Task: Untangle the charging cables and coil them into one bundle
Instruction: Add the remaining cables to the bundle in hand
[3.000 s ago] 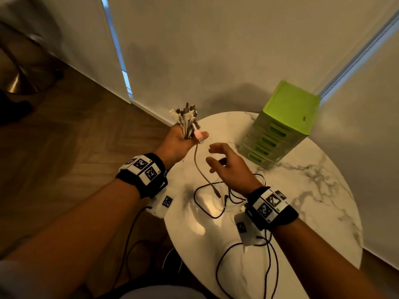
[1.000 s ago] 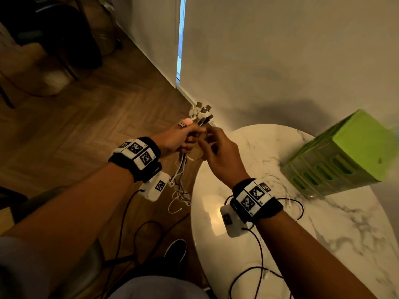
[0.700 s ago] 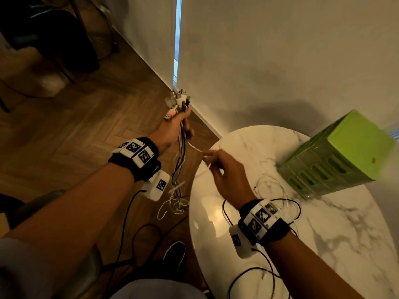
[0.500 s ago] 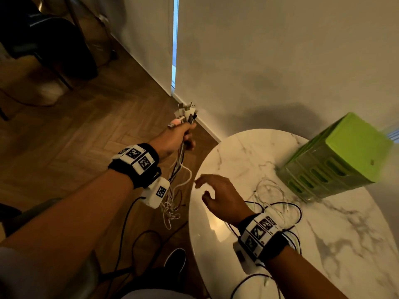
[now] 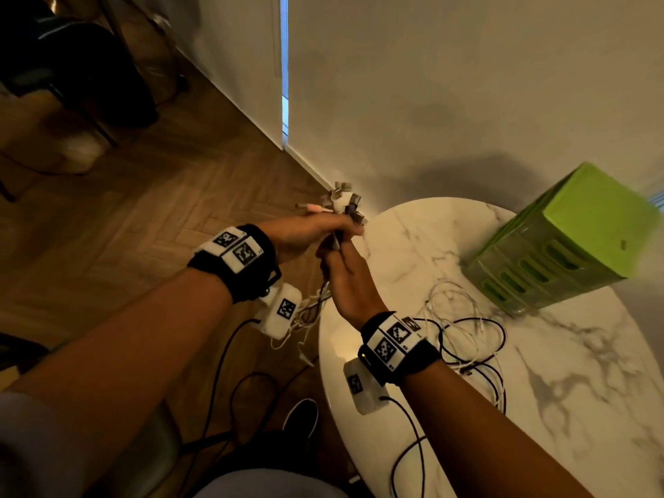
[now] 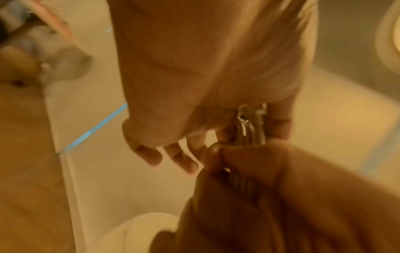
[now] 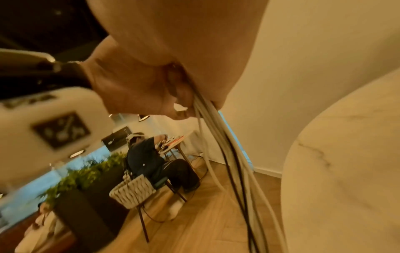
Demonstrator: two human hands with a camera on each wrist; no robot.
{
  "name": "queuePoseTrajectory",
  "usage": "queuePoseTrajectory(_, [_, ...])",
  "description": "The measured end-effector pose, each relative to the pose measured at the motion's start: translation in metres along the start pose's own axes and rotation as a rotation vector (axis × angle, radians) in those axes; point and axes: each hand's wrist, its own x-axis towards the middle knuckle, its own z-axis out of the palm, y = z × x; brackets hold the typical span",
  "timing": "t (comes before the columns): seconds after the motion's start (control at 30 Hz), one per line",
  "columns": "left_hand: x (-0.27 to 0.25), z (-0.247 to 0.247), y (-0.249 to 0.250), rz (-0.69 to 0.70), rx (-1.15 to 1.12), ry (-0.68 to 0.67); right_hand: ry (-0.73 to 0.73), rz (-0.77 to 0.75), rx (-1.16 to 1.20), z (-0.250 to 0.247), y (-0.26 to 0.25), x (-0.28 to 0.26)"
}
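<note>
My left hand [image 5: 323, 230] grips a bundle of white and dark charging cables [image 5: 343, 204] beside the table's left edge, and several plug ends fan out above the fist. My right hand [image 5: 332, 253] pinches the same strands just beneath it. In the left wrist view the strands [image 6: 251, 126] run from the left hand's fingers [image 6: 151, 154] into the right hand's pinch [image 6: 218, 154]. The right wrist view shows the cables [image 7: 218, 130] trailing down past the table rim. The loose tails [image 5: 309, 314] hang under my left wrist. More tangled cables [image 5: 467, 325] lie on the table.
A round marble table [image 5: 575, 407] fills the right side, with a lime-green drawer box [image 5: 560, 246] at its back near the wall. Wood floor and a dark chair [image 5: 72, 73] lie to the left. A seated person [image 7: 151, 159] is far off in the right wrist view.
My right hand rose from above the tabletop, where it was open, and took hold of the cables just below my left hand. The left hand came lower and nearer the table edge.
</note>
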Motion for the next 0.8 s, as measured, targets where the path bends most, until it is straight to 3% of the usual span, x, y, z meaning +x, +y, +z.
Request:
queuePoseTrajectory(0.13, [0.001, -0.001, -0.001, -0.098, -0.103, -0.119, -0.050, 0.005, 0.024, -0.002, 0.002, -0.002])
queuePoseTrajectory(0.3, [0.005, 0.008, 0.007, -0.040, 0.171, 0.126, -0.093, 0.092, 0.032, -0.011, -0.011, 0.003])
queuePoseTrajectory(0.47, [0.003, 0.015, 0.010, 0.160, -0.374, 0.256, -0.133, 0.195, 0.242, -0.019, -0.026, 0.009])
queuePoseTrajectory(0.6, [0.002, 0.016, 0.009, 0.374, -0.394, 0.232, -0.175, 0.338, 0.482, -0.018, -0.031, 0.012])
queuePoseTrajectory(0.7, [0.001, 0.015, 0.009, 0.372, -0.406, 0.129, -0.244, 0.393, 0.537, -0.022, -0.033, 0.009])
queuePoseTrajectory(0.8, [0.000, 0.014, 0.018, 0.234, -0.513, 0.131, -0.302, 0.392, 0.473, -0.025, -0.034, 0.003])
